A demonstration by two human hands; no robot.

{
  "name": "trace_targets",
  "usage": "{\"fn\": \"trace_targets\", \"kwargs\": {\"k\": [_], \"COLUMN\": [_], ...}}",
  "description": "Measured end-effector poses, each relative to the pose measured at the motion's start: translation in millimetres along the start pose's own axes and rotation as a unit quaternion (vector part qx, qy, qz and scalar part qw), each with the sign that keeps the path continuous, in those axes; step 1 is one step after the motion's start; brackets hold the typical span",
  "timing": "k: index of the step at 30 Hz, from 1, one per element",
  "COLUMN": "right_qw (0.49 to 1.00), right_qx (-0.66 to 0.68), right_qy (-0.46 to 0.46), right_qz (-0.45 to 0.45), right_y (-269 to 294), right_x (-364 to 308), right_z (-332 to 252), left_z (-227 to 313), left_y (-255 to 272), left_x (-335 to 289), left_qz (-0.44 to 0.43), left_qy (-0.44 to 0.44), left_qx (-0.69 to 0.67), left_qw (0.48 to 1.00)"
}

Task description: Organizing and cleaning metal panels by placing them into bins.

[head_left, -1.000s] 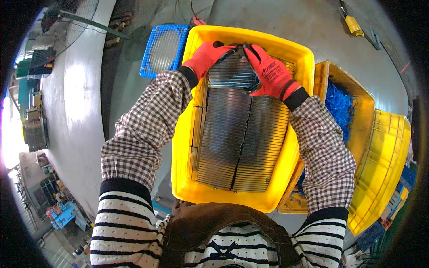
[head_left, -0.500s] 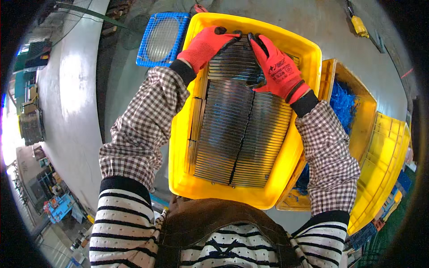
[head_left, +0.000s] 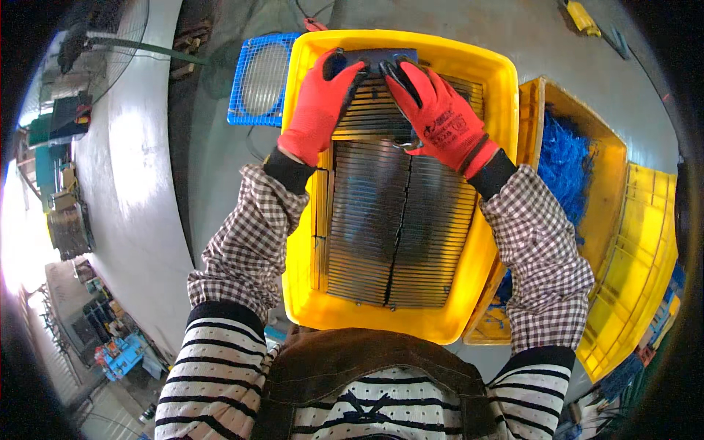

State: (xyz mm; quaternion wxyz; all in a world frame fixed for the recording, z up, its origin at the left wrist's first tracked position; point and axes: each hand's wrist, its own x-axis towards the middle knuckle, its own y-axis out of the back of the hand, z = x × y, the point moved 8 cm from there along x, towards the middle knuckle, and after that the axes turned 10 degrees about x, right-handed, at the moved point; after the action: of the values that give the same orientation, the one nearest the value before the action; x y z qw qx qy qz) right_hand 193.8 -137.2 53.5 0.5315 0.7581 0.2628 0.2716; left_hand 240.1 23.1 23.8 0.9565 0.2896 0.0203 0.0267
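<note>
A yellow plastic bin (head_left: 484,275) stands before me, holding rows of thin dark metal plates (head_left: 367,220) set on edge and packed close together. At its far end, a dark flat plate (head_left: 380,55) lies turned with its broad face showing. My left hand (head_left: 317,106), in a red glove with black fingertips, is closed at the plate's left part. On its right part my right hand (head_left: 440,117), gloved alike, closes with its fingers; the thumb is spread lower, over the rows. The fingertips partly hide the plate. A small shiny curved edge by the right thumb is unclear.
A blue-framed fan with a wire grille (head_left: 262,79) stands left of the bin. To the right are a yellow crate (head_left: 609,147) with tangled blue strips (head_left: 565,165) and another yellow crate (head_left: 642,249). A long grey metal surface (head_left: 132,183) runs along the left.
The broad face of a dark plate now shows at the bin's far end between my hands. My left hand has turned more upright and shifted slightly nearer; my right has moved slightly left.
</note>
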Motion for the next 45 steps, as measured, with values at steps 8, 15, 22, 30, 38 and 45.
{"fn": "trace_targets", "kwargs": {"k": [8,15,22,30,38,45], "right_qw": [0.99,0.983,0.99,0.984,0.918,0.904], "right_qx": [0.026,0.002,-0.017,0.043,0.267,0.299], "right_qy": [0.048,0.021,-0.027,-0.072,-0.141,-0.128], "right_qz": [0.131,0.181,0.14,0.158,0.255,0.276], "right_y": [6,19,11,0,-4,8], "right_x": [-9,-9,5,-6,-13,-20], "right_z": [-6,1,5,11,19,12], "left_z": [40,67,8,-14,-24,-35], "left_y": [20,23,2,-8,-22,-33], "left_x": [-29,-18,2,-3,21,22], "left_qz": [0.077,0.085,0.075,0.125,-0.263,-0.166], "left_qy": [-0.109,-0.171,0.028,0.041,-0.034,0.214], "left_qx": [0.05,0.05,-0.254,-0.201,-0.241,-0.375], "left_qw": [0.99,0.98,0.964,0.971,0.934,0.887]}}
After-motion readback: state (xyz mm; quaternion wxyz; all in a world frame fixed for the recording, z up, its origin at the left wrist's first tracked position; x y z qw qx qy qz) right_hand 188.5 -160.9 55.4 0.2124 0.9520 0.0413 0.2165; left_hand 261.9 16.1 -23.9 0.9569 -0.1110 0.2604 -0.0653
